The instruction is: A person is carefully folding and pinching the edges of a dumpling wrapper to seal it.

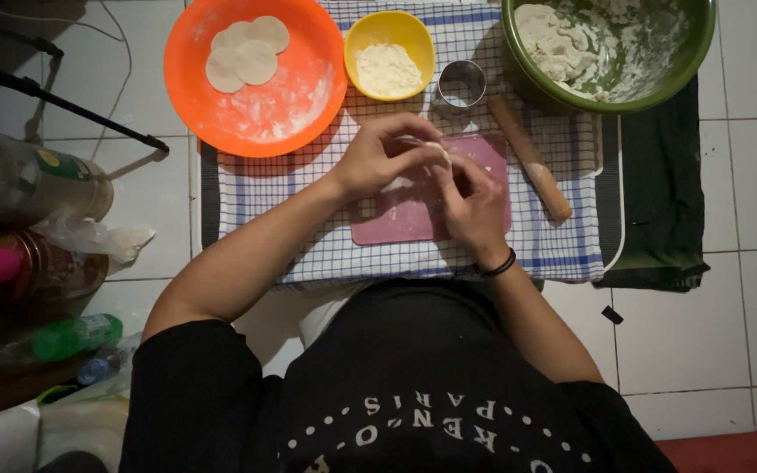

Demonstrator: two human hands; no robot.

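Head view
Around: an orange plate (308, 52) at far left holds four flat dough rounds (247, 52) on a dusting of flour; a yellow bowl (370, 31) of flour stands just right of it, then a metal ring cutter (461, 83).
Far right: a green bowl (698, 44) with a lump of dough and floury walls.
Rolling pin (529, 156): lies slanted just right of the hands, apart from them.
Base: a pink board (396, 219) on a blue checked cloth (562, 245).
Near left: bottles and a crumpled bag, well apart.
Dough piece (437, 151): small, pale, over the far edge of the board; mostly hidden by fingers.
Left hand (378, 158): fingers curled narrow, pinching the dough piece.
Right hand (473, 203): fingertips pinched on the same piece; dark band at the wrist.
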